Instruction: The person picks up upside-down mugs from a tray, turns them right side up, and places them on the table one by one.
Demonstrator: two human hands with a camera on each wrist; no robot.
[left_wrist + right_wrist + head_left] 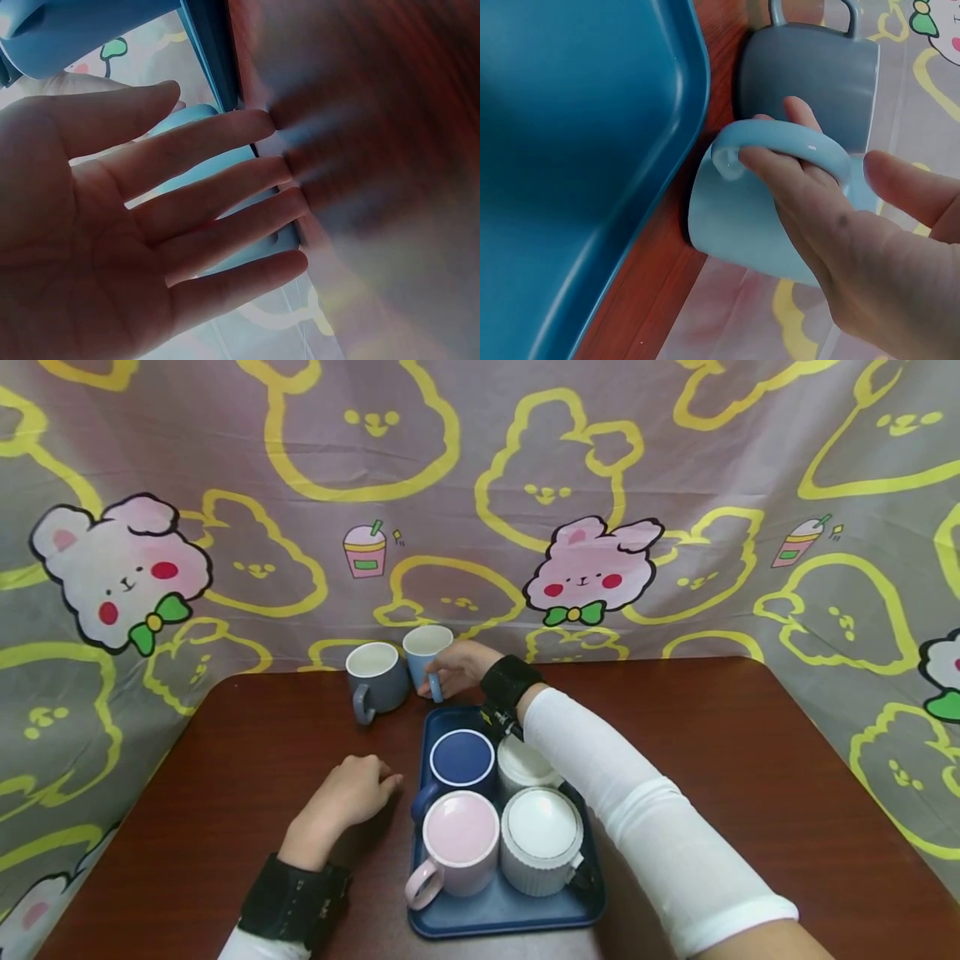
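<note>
Light blue mug (417,667): head view's upper middle, beside grey mug (381,685)
Right hand (462,664): fingers through light blue handle (787,135), thumb apart; cannot tell if gripping
Left hand (341,797): fingers extended, holding nothing

Head downward; wrist views close; tray (517,920) shared.

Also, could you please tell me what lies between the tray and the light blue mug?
From the tray to the light blue mug, only bare tabletop shows, in the right wrist view.
</note>
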